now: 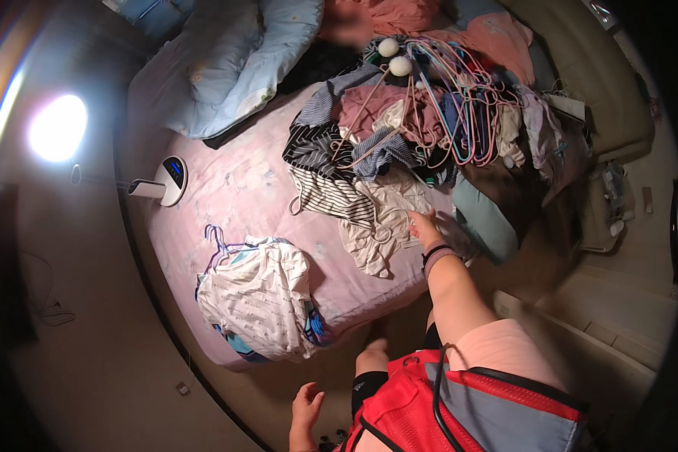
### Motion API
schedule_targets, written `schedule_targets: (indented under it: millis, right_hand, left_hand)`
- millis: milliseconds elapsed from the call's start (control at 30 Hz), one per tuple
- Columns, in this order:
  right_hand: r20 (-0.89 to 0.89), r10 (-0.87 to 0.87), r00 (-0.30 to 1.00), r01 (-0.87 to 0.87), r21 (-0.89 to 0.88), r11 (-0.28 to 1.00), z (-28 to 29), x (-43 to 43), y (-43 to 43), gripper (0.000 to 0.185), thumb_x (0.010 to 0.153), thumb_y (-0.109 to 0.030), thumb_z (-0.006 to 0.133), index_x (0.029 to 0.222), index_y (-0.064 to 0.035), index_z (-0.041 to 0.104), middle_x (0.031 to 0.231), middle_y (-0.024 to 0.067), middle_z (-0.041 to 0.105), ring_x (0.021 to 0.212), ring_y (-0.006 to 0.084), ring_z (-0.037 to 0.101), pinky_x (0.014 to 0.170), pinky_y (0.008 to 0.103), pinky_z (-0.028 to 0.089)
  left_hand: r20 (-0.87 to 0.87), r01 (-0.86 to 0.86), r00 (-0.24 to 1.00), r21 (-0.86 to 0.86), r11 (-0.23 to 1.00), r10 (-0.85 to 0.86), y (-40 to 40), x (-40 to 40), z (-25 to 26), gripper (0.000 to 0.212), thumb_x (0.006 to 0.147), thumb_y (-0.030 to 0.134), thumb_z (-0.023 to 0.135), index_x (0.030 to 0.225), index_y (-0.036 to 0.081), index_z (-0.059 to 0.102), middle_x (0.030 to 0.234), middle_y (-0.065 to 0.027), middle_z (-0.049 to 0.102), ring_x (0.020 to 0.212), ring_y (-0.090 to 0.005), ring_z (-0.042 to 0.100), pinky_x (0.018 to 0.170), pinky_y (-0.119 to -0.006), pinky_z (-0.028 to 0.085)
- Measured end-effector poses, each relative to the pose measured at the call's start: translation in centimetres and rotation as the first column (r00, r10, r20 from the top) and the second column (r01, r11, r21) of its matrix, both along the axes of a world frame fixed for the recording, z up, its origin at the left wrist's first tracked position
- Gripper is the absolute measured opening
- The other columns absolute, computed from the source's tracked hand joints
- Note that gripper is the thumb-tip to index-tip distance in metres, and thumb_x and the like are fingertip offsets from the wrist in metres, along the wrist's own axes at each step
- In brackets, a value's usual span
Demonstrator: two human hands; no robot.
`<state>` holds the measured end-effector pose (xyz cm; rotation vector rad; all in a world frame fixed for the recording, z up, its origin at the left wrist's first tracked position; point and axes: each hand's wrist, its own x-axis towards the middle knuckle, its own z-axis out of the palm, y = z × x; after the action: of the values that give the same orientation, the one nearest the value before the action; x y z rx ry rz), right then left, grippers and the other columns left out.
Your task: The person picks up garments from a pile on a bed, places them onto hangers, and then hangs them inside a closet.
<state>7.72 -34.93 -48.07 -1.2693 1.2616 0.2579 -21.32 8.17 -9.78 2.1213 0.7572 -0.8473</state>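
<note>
My right hand (425,229) reaches over the edge of a crumpled cream garment (373,248) on the bed, its fingers apart. Whether the fingertips touch the cloth I cannot tell. Partly on that garment lies a black-and-white striped strappy top (336,198). Low in the view, my left hand (307,405) hangs beside the bed with nothing in it, fingers slightly curled and apart. On the bed's near left corner rests a white patterned T-shirt (254,288), over other clothes with blue and purple hangers (219,243) at their neck end.
A heap of clothes (392,116) and many-coloured hangers (457,101) covers the bed's far right. Beyond lie a light blue quilt (231,73) and coral bedding (401,14). A white device with a lit display (172,178) stands at the left edge. A brown sofa (610,85) is on the right.
</note>
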Motion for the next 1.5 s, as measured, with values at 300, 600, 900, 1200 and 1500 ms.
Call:
schedule_targets:
  millis: [300,600,900,1200,1500]
  right_hand:
    - [0.233,0.573,0.786,-0.607,0.111,0.787,11.4,-1.2,2.2,0.017,0.075,-0.016,0.07,0.079,-0.0011,0.062,0.061,0.0049,0.056,0.044,0.0144,0.049,0.039,0.0316,0.035]
    - [0.589,0.584,0.559,-0.705,-0.033,0.708,23.1,-2.0,-4.3,0.015,0.078,-0.009,0.068,0.09,-0.0007,0.067,0.083,-0.0012,0.062,0.073,0.0069,0.052,0.068,0.0249,0.044]
    - [0.862,0.155,0.482,-0.664,0.245,0.707,43.5,-1.0,-13.0,0.02,0.087,-0.01,0.056,0.106,-0.0049,0.061,0.093,-0.0021,0.061,0.084,0.0053,0.055,0.075,0.0217,0.046]
    - [0.926,-0.004,0.376,-0.714,0.293,0.635,57.2,-2.9,-13.9,0.024,0.086,-0.01,0.057,0.109,-0.0055,0.057,0.097,0.0022,0.06,0.086,0.0104,0.058,0.075,0.0256,0.048]
    - [0.95,-0.237,0.203,-0.664,0.311,0.679,65.1,-6.9,-15.6,0.05,0.089,-0.03,0.049,0.125,0.0045,0.048,0.122,0.0187,0.057,0.113,0.0308,0.055,0.1,0.0436,0.042]
  left_hand:
    - [0.031,0.041,0.999,-0.05,0.998,-0.039,-6.5,3.0,-0.3,0.038,0.082,0.014,0.071,0.116,0.004,0.058,0.095,-0.0082,0.068,0.087,-0.0145,0.065,0.077,-0.028,0.051]
    - [0.113,0.092,0.991,-0.127,0.988,-0.078,-12.3,6.5,0.4,0.038,0.083,0.012,0.069,0.118,0.002,0.057,0.097,-0.0087,0.068,0.09,-0.0154,0.064,0.078,-0.028,0.051]
    - [0.231,0.253,0.952,-0.222,0.942,-0.201,-14.1,10.8,-0.6,0.041,0.085,0.017,0.069,0.12,0.001,0.055,0.101,-0.0118,0.068,0.092,-0.0189,0.064,0.08,-0.03,0.05]
    - [0.492,0.409,0.835,-0.26,0.875,-0.244,-19.1,19.0,5.2,0.042,0.085,0.022,0.07,0.119,0.001,0.056,0.102,-0.015,0.067,0.095,-0.021,0.064,0.08,-0.032,0.052]
    - [0.703,0.514,0.597,0.035,0.857,-0.387,-21.9,22.1,7.0,0.105,0.065,0.031,0.085,0.145,0.009,0.021,0.139,-0.0307,0.031,0.125,-0.0431,0.041,0.099,-0.049,0.041]
